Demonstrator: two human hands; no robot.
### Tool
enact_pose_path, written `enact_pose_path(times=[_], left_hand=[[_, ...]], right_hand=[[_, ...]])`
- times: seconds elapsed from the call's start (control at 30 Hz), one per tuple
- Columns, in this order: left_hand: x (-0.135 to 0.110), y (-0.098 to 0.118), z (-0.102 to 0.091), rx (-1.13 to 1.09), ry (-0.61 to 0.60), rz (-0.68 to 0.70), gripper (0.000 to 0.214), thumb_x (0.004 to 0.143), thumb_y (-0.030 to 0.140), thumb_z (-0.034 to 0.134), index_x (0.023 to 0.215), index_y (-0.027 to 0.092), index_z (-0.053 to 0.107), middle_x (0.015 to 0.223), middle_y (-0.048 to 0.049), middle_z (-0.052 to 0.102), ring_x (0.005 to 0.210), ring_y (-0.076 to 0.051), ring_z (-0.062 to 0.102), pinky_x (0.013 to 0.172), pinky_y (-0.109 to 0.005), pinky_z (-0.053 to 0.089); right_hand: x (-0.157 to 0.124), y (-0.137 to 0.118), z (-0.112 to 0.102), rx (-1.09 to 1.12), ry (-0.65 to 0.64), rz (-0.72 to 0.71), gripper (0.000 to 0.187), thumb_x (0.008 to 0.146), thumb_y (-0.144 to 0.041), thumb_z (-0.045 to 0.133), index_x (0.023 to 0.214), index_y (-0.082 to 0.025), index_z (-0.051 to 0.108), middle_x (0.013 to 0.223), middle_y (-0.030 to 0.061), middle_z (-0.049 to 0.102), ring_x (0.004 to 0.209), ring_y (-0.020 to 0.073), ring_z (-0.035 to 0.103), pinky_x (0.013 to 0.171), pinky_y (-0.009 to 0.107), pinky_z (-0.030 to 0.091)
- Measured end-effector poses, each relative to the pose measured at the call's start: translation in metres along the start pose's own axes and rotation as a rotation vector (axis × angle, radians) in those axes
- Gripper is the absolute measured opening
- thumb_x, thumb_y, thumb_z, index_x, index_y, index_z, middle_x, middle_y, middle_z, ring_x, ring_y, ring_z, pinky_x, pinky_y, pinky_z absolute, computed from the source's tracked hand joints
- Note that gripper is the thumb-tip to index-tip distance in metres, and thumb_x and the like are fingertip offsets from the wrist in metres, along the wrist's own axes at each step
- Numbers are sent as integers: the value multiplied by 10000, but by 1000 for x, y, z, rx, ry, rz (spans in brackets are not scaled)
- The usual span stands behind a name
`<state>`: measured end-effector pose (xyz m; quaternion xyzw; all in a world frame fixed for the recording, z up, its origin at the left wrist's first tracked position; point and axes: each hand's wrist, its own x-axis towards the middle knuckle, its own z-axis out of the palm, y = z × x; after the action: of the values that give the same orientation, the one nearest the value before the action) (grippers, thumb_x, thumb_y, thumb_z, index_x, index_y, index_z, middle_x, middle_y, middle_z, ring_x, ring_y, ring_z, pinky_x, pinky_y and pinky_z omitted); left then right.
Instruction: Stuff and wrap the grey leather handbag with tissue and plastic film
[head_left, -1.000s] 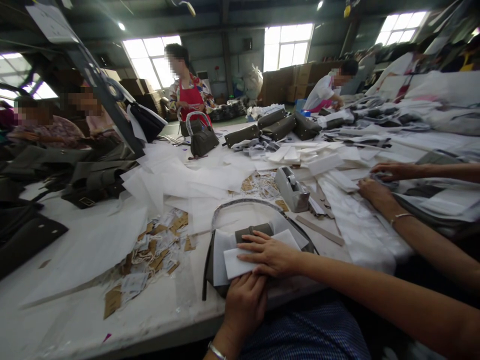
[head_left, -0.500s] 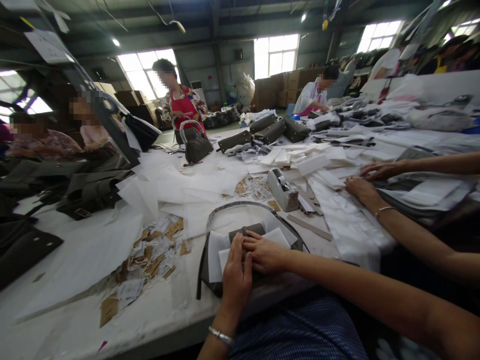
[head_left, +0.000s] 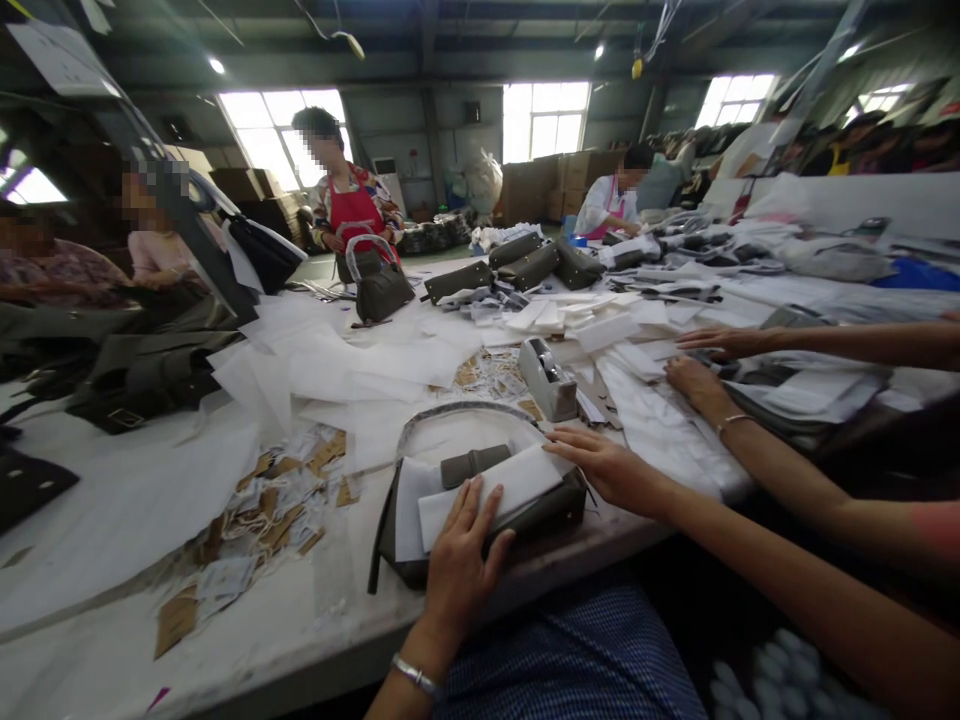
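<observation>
A dark olive handbag lies on the white table in front of me, its wrapped handle arching away from me. On top of it rest white foam sheets, which partly cover a small dark flap. My left hand lies on the lower edge of the foam with its fingers spread. Over at the bag's right end, my right hand has its fingers stretched out, touching the corner of the foam.
A tape dispenser stands just beyond the bag. Brown tags with strings are heaped to the left. A co-worker's hands work on another bag at the right. More dark bags lie farther back.
My right hand has moved right, from the middle of the bag to its right end. My left hand stays on the foam, fingers now more spread. The view has shifted slightly.
</observation>
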<state>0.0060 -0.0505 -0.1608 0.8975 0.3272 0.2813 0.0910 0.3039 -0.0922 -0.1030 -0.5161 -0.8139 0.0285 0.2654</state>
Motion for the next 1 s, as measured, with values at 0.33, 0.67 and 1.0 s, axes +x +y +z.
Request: enact_pose_path(times=[0.33,0.67,1.0], left_hand=[[0,1,1,144,-7,22,575,984,343,488,1517,290,278,1585,-88,291,1435,-289,318,1094,-483,463],[-5,6,6,364,-32,123,555,969,346,516,1493,278,348,1576,-108,300,1439,-338,297,1069,-558,470],[-1,9,0,391,-109,95,564,986,398,477,1509,304,287,1583,-89,285,1451,-295,278,1119,-523,414]], right_hand=[[-7,1,10,-104,218,-144,264,981,-155,479,1080,-229,713,1060,51,756,1007,181,708,978,394,552],[-34,-13,-2,-130,36,-109,416,894,-32,422,1168,-208,680,1135,68,736,1033,210,700,995,443,536],[5,-42,31,-159,-118,-163,615,934,-348,606,1486,-163,406,1473,115,501,1392,284,428,1162,496,370]])
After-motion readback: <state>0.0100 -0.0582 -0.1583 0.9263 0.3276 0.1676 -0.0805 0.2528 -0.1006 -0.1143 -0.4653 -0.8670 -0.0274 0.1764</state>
